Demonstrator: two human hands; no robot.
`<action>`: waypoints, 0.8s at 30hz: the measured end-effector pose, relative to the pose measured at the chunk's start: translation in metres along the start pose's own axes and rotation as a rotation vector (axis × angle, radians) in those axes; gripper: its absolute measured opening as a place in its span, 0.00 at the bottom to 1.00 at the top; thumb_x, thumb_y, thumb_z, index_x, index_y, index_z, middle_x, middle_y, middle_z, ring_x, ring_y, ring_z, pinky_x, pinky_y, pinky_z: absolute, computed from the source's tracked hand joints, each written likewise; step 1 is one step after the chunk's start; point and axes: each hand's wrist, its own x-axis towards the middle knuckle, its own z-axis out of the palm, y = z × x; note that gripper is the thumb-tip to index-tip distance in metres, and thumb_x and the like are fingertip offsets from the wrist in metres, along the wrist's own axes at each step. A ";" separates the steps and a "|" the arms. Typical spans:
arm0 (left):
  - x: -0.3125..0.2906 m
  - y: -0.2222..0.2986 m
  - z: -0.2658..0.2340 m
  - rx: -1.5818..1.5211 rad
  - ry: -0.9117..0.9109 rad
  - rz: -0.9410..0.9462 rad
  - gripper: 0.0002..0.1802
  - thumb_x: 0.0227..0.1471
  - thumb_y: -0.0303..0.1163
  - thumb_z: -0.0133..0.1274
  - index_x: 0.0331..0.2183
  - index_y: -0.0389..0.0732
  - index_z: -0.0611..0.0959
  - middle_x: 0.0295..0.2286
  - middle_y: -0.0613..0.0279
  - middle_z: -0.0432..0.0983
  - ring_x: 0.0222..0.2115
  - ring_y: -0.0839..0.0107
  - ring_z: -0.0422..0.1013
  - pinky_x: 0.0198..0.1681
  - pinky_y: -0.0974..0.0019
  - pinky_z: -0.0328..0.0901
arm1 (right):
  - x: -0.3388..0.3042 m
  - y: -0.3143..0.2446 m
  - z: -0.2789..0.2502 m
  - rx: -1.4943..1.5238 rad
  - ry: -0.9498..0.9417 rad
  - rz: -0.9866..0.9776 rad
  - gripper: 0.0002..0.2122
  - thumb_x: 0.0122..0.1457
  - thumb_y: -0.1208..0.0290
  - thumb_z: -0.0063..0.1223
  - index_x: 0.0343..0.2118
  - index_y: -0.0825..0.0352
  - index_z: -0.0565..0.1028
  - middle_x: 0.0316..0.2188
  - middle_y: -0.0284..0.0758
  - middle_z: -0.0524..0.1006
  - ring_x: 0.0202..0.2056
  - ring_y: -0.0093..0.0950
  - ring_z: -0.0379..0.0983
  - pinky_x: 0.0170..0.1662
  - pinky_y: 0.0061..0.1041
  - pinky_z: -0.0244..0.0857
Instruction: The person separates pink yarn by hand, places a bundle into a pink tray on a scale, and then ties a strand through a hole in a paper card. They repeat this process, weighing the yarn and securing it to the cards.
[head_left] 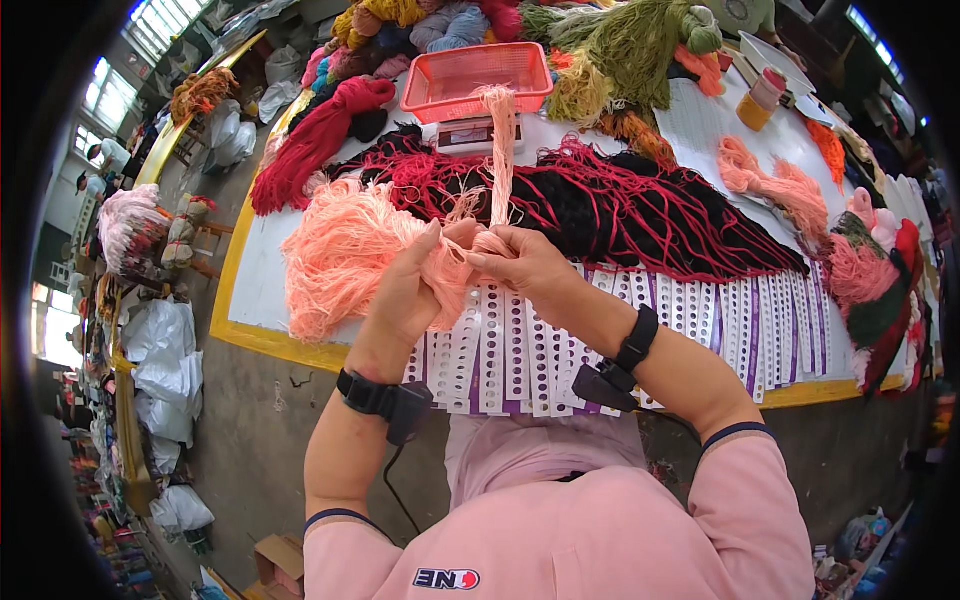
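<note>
A large peach yarn bundle (pixel 345 255) lies at the table's near left, and its right end runs into my hands. My left hand (pixel 410 285) is closed around that end, thumb pointing up. Close beside it, my right hand (pixel 525 265) pinches a twisted part of the same peach yarn. From between the hands a straight peach strand (pixel 502 150) stretches away toward the red plastic basket (pixel 478 75). Behind my hands spreads black and crimson yarn (pixel 640 210). Punched white card strips (pixel 600 350) hang along the near table edge below my right hand.
A digital scale (pixel 465 137) sits under the basket. Crimson yarn (pixel 320 145) lies left, olive-green yarn (pixel 640 50) back right. A yellow bottle (pixel 762 100) and another peach skein (pixel 770 185) are at right. The table has a yellow edge (pixel 270 345). White bags (pixel 165 350) stand beyond it.
</note>
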 end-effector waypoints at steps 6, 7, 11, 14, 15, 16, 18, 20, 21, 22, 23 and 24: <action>-0.009 0.002 0.001 0.284 -0.041 0.107 0.28 0.56 0.29 0.55 0.54 0.27 0.68 0.43 0.55 0.75 0.42 0.69 0.74 0.48 0.65 0.68 | -0.005 0.004 0.000 0.022 0.000 0.020 0.07 0.63 0.66 0.53 0.37 0.64 0.75 0.26 0.24 0.74 0.27 0.12 0.65 0.28 0.13 0.58; -0.009 0.002 -0.001 0.283 -0.040 0.109 0.28 0.56 0.29 0.55 0.54 0.27 0.68 0.43 0.55 0.75 0.42 0.69 0.74 0.48 0.65 0.68 | -0.006 0.004 0.002 0.014 -0.005 0.003 0.07 0.64 0.66 0.52 0.37 0.64 0.75 0.27 0.24 0.74 0.27 0.12 0.66 0.29 0.13 0.59; -0.011 0.002 0.002 0.226 -0.021 0.114 0.28 0.52 0.21 0.55 0.55 0.28 0.68 0.40 0.56 0.76 0.38 0.71 0.75 0.43 0.68 0.70 | -0.006 0.008 -0.001 -0.015 -0.003 -0.035 0.07 0.65 0.66 0.50 0.36 0.64 0.74 0.27 0.25 0.74 0.27 0.12 0.66 0.30 0.13 0.60; -0.013 0.000 0.002 0.287 0.017 0.144 0.28 0.52 0.19 0.54 0.55 0.28 0.68 0.39 0.57 0.77 0.37 0.73 0.75 0.41 0.70 0.71 | -0.006 0.011 -0.001 -0.083 -0.025 -0.100 0.06 0.64 0.67 0.52 0.34 0.64 0.74 0.27 0.27 0.75 0.26 0.13 0.67 0.28 0.14 0.61; -0.014 0.000 0.001 0.341 0.014 0.160 0.29 0.52 0.19 0.54 0.56 0.29 0.68 0.38 0.58 0.77 0.37 0.74 0.75 0.41 0.70 0.71 | -0.006 0.012 -0.001 -0.085 -0.026 -0.100 0.06 0.64 0.67 0.52 0.34 0.64 0.74 0.27 0.27 0.75 0.26 0.13 0.67 0.28 0.14 0.61; -0.016 0.000 0.001 0.340 0.013 0.161 0.29 0.52 0.19 0.54 0.56 0.29 0.68 0.38 0.58 0.77 0.37 0.74 0.75 0.41 0.70 0.71 | -0.005 0.013 -0.001 -0.072 0.013 -0.086 0.06 0.64 0.67 0.51 0.34 0.64 0.74 0.26 0.26 0.75 0.25 0.13 0.66 0.28 0.14 0.61; -0.020 0.003 -0.001 0.355 -0.018 0.164 0.30 0.52 0.22 0.54 0.57 0.30 0.66 0.40 0.57 0.77 0.40 0.72 0.75 0.46 0.68 0.69 | -0.005 0.014 0.000 -0.060 0.050 -0.071 0.06 0.65 0.68 0.51 0.33 0.64 0.73 0.26 0.26 0.74 0.25 0.13 0.66 0.27 0.14 0.60; -0.021 0.004 -0.006 0.355 -0.029 0.150 0.31 0.52 0.22 0.54 0.57 0.30 0.66 0.39 0.57 0.77 0.40 0.72 0.75 0.47 0.68 0.68 | -0.004 0.014 0.001 0.059 0.041 -0.042 0.07 0.65 0.67 0.50 0.33 0.64 0.73 0.25 0.26 0.73 0.24 0.13 0.66 0.27 0.14 0.60; -0.021 0.005 -0.007 0.355 -0.044 0.133 0.31 0.52 0.22 0.54 0.57 0.29 0.65 0.39 0.57 0.78 0.40 0.72 0.75 0.47 0.68 0.68 | -0.004 0.015 0.001 0.058 0.041 -0.042 0.07 0.65 0.67 0.50 0.33 0.64 0.73 0.25 0.26 0.73 0.24 0.13 0.66 0.27 0.14 0.60; -0.021 0.005 -0.008 0.354 -0.045 0.133 0.31 0.52 0.22 0.54 0.57 0.29 0.65 0.39 0.57 0.78 0.40 0.72 0.75 0.47 0.68 0.68 | -0.003 0.018 -0.001 0.111 0.023 -0.040 0.07 0.66 0.66 0.49 0.33 0.63 0.73 0.25 0.26 0.74 0.24 0.13 0.65 0.27 0.14 0.60; -0.022 0.005 -0.008 0.349 -0.054 0.127 0.31 0.52 0.22 0.53 0.57 0.29 0.65 0.38 0.58 0.77 0.39 0.72 0.74 0.47 0.68 0.68 | -0.003 0.019 -0.001 0.165 0.005 -0.038 0.08 0.66 0.66 0.48 0.33 0.63 0.73 0.26 0.26 0.74 0.24 0.13 0.65 0.27 0.14 0.60; -0.022 0.006 -0.008 0.344 -0.063 0.121 0.32 0.52 0.22 0.53 0.58 0.29 0.64 0.38 0.59 0.77 0.39 0.73 0.74 0.47 0.68 0.68 | -0.003 0.020 -0.001 0.164 0.005 -0.038 0.08 0.66 0.66 0.48 0.33 0.63 0.73 0.26 0.26 0.74 0.24 0.13 0.65 0.27 0.14 0.60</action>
